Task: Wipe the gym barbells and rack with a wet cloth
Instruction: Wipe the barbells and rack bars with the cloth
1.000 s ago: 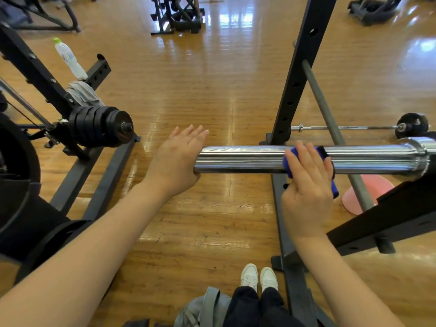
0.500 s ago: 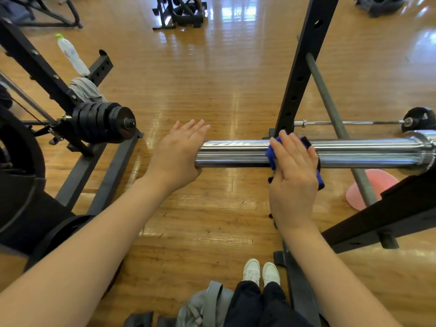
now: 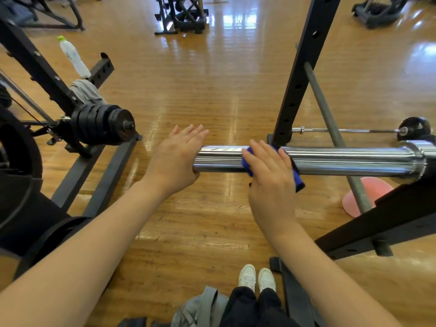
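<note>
Two bare hands meet on the shiny chrome barbell sleeve [image 3: 342, 160] that runs across the middle of the frame. The left hand [image 3: 175, 161] cups the sleeve's free end, its fingers [image 3: 188, 135] straight and close together, pointing up the frame. The right hand [image 3: 269, 175] presses a blue wet cloth [image 3: 297, 179] over the sleeve, its fingers [image 3: 260, 153] laid nearly flat on top. The cloth lies under the palm, its edges showing either side. The black steel rack upright [image 3: 299, 74] stands just behind.

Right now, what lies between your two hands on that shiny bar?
Only a short bare stretch of the chrome barbell sleeve lies between the left hand and the blue cloth under the right hand, in the head view.
</note>
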### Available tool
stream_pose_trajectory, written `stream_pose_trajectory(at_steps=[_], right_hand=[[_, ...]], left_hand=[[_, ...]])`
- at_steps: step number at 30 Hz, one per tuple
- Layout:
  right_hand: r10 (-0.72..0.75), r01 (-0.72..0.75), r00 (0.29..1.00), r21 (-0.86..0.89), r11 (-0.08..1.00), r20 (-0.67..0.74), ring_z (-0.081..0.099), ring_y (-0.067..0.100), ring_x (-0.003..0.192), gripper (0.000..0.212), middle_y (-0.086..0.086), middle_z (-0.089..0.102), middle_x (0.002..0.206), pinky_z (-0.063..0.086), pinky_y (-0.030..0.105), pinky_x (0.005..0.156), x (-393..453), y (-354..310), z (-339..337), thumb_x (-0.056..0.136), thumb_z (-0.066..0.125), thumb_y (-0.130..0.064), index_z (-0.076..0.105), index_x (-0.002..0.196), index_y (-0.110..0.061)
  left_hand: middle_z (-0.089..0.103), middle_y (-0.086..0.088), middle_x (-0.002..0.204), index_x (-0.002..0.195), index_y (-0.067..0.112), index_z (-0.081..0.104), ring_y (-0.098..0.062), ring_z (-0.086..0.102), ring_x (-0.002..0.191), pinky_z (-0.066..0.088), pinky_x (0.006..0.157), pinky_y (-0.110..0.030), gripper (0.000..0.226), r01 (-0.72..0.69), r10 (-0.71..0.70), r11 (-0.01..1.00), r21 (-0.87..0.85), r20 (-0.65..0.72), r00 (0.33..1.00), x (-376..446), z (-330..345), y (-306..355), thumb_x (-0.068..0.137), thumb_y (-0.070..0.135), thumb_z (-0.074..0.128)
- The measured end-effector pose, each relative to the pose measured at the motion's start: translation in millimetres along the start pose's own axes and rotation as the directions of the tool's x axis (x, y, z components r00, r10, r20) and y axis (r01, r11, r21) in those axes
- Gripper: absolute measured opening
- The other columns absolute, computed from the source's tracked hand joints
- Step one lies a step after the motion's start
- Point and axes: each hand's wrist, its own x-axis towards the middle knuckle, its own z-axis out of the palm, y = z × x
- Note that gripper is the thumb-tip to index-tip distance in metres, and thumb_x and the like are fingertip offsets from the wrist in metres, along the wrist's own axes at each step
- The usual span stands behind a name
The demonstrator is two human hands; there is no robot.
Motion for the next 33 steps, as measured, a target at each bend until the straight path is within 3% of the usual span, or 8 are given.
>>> stream_pose_trajectory(at_steps=[3, 10, 17, 20, 23, 26, 30, 33], right_hand=[[-0.079, 0.079, 0.997, 0.006, 0.997, 0.026, 0.052, 0.026, 0.122, 0.041, 0.012, 0.061, 0.126, 0.026, 0.037, 0.111, -4.0, 12.8, -7.7, 0.084, 0.04, 0.0, 0.065, 0.116, -0.005], [0.138, -0.141, 0.986, -0.029, 0.99, -0.092, 0.057, 0.031, 0.116, 0.031, 0.014, 0.066, 0.115, 0.031, 0.048, 0.108, 9.2, 18.9, -12.4, 0.083, 0.048, 0.004, 0.067, 0.108, -0.001], [-0.049, 0.049, 0.999, -0.003, 0.999, -0.017, 0.051, 0.027, 0.122, 0.039, 0.013, 0.061, 0.124, 0.028, 0.038, 0.11, -3.2, 24.2, -14.1, 0.086, 0.039, -0.001, 0.064, 0.116, -0.003], [0.03, -0.031, 0.997, -0.004, 1.0, -0.064, 0.05, 0.027, 0.122, 0.039, 0.014, 0.062, 0.122, 0.028, 0.039, 0.11, -2.8, 41.7, -28.0, 0.087, 0.038, -0.004, 0.064, 0.115, -0.002], [0.07, -0.069, 0.993, 0.006, 0.998, -0.094, 0.051, 0.028, 0.121, 0.037, 0.014, 0.063, 0.121, 0.03, 0.043, 0.109, -2.1, 42.8, -25.9, 0.086, 0.04, -0.002, 0.064, 0.114, -0.001], [0.114, -0.111, 0.985, 0.028, 0.993, -0.127, 0.053, 0.031, 0.121, 0.037, 0.015, 0.064, 0.119, 0.031, 0.049, 0.108, -1.3, 36.1, -19.3, 0.085, 0.041, 0.001, 0.065, 0.112, -0.001], [0.198, -0.197, 0.96, 0.025, 0.98, -0.197, 0.055, 0.031, 0.119, 0.035, 0.014, 0.066, 0.116, 0.026, 0.043, 0.11, 4.0, 23.7, -9.4, 0.085, 0.04, -0.002, 0.067, 0.109, -0.001], [0.105, -0.105, 0.984, 0.007, 0.994, -0.145, 0.053, 0.028, 0.121, 0.039, 0.013, 0.064, 0.12, 0.025, 0.041, 0.11, -0.6, 14.7, -2.2, 0.084, 0.04, 0.001, 0.065, 0.113, -0.002]], left_hand=[[0.053, -0.017, 0.134, 0.132, 0.001, 0.051, -0.034, 0.049, 0.126, 0.022, 0.108, -0.043, 0.085, -0.003, 0.003, 1.0, -0.005, -0.004, 1.0, 0.1, 1.3, 0.2, 0.054, 0.004, 0.085], [0.055, -0.017, 0.132, 0.131, 0.001, 0.052, -0.034, 0.05, 0.125, 0.023, 0.107, -0.043, 0.085, -0.013, 0.012, 1.0, -0.001, -0.027, 1.0, -0.3, 2.6, -0.7, 0.053, 0.004, 0.085], [0.055, -0.014, 0.133, 0.13, 0.004, 0.053, -0.035, 0.049, 0.125, 0.021, 0.108, -0.045, 0.08, -0.001, 0.001, 1.0, -0.004, -0.024, 1.0, -0.5, 2.2, -1.4, 0.055, 0.003, 0.083], [0.04, -0.009, 0.147, 0.144, 0.012, 0.037, -0.031, 0.031, 0.139, 0.01, 0.114, -0.045, 0.089, 0.028, -0.028, 0.999, 0.021, 0.029, 0.999, 0.8, -3.4, 3.0, 0.066, 0.01, 0.08], [0.021, -0.011, 0.156, 0.15, 0.013, 0.014, -0.03, 0.014, 0.144, -0.001, 0.114, -0.047, 0.101, 0.111, -0.11, 0.971, 0.213, -0.017, 0.994, -6.8, -3.8, 12.9, 0.072, 0.021, 0.077], [0.03, -0.018, 0.151, 0.146, 0.006, 0.021, -0.035, 0.022, 0.141, 0.005, 0.114, -0.052, 0.105, 0.143, -0.101, 0.956, 0.256, -0.171, 0.98, -23.0, 7.7, 19.2, 0.062, 0.018, 0.083], [0.04, -0.021, 0.144, 0.139, 0.004, 0.03, -0.037, 0.033, 0.136, 0.018, 0.111, -0.055, 0.109, 0.137, -0.082, 0.96, 0.245, -0.223, 0.971, -23.9, 21.3, 14.8, 0.05, 0.02, 0.091], [0.045, -0.023, 0.139, 0.135, 0.002, 0.034, -0.039, 0.039, 0.132, 0.023, 0.109, -0.054, 0.106, 0.132, -0.089, 0.973, 0.188, -0.223, 0.971, -20.9, 20.6, 16.7, 0.046, 0.012, 0.092]])
